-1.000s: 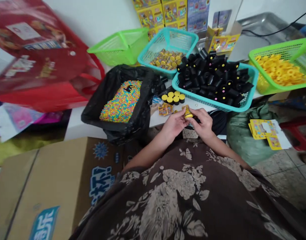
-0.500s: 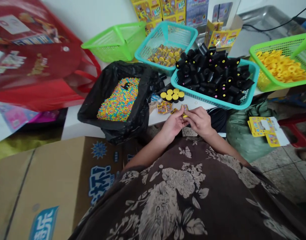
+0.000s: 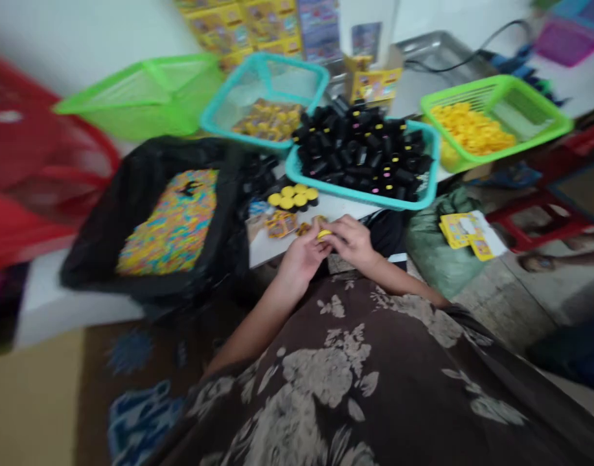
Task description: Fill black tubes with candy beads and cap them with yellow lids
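Observation:
My left hand (image 3: 300, 260) and my right hand (image 3: 352, 242) meet at the table's near edge. Between their fingertips is a small yellow-capped container (image 3: 324, 233), mostly covered by the fingers; both hands are closed on it. Just beyond, several black pots with yellow lids (image 3: 300, 197) stand in a cluster. Printed yellow-orange labels (image 3: 280, 224) lie to the left of the fingers. A turquoise basket (image 3: 348, 186) heaped with black cylindrical pieces (image 3: 362, 152) is behind my right hand.
A black-bagged bin (image 3: 95, 259) of colourful candy beads (image 3: 173, 223) stands left. Behind are a green basket (image 3: 146, 97), a turquoise basket (image 3: 214, 110) of small wrapped containers, and a green basket (image 3: 530, 145) of yellow rings. A cardboard box (image 3: 39, 395) is at lower left; someone's foot (image 3: 537, 262) shows right.
The camera view has turned right, so the scene sits farther left and is blurred. My hands remain together on the small container.

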A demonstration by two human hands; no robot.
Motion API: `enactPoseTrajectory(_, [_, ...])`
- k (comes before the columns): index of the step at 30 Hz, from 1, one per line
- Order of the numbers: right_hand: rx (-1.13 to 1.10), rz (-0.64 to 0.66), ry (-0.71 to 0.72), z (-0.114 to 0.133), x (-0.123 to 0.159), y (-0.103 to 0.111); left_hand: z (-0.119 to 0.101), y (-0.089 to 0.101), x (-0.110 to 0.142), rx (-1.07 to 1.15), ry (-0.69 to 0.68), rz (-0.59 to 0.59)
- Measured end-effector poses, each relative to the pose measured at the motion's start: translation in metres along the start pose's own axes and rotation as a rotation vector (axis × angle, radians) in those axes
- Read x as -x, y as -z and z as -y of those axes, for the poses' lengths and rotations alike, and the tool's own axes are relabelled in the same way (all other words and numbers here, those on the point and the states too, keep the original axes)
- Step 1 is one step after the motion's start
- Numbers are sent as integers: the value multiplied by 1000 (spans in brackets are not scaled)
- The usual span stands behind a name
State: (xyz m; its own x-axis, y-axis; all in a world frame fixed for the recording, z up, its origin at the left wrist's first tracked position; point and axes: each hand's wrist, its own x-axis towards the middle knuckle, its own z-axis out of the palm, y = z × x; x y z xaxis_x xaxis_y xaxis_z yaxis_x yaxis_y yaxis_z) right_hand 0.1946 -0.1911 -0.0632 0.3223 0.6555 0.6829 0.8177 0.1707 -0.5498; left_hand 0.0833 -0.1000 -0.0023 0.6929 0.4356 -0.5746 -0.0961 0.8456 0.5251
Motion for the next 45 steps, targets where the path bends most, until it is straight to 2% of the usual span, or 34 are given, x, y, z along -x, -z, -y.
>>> enactPoseTrajectory(4, [226, 247, -34, -4, -8, 0, -3, -4, -2, -51, 14, -39])
enactPoseTrajectory(6, [243, 278, -104, -4, -12, 1, -6, -9, -3, -57, 18, -71])
enactPoseTrajectory(9, [156, 184, -186, -2, -12, 2, -8, -13, -1, -64, 31, -117])
enactPoseTrajectory(12, [67, 100, -111, -5, -10, 0, -10, -9, -4, -90, 24, -85])
enactPoseTrajectory(16, [32, 61, 12, -10, -7, -2, -12, 1, -11, -131, 5, -4])
enactPoseTrajectory(19, [35, 21, 74, 0, -2, 0, -15, 2, -2, -191, 1, 14])
enactPoseTrajectory(21, [46, -37, 57, 3, 2, 2, -23, -2, 5, -258, -34, -11])
enactPoseTrajectory(24, [81, -136, 98, -9, 3, 1, -55, -9, 3, -330, -194, -62])
enactPoseTrajectory(28, [189, -91, 201, -35, 3, -13, -123, -23, -14, -517, -413, -113])
enactPoseTrajectory(30, [250, -77, 225, -42, 6, -19, -156, -34, -31, -704, -497, -200])
enactPoseTrajectory(32, [270, -82, 252, -45, 9, -23, -184, -46, -53, -911, -579, -345])
enactPoseTrajectory(34, [263, -97, 270, -46, 11, -25, -208, -55, -79, -1022, -621, -435])
enactPoseTrajectory(40, [272, -119, 269, -45, 11, -28, -259, -65, -157, -1269, -662, -538])
enactPoseTrajectory(45, [300, -109, 295, -50, 13, -31, -279, -80, -211, -1537, -699, -576])
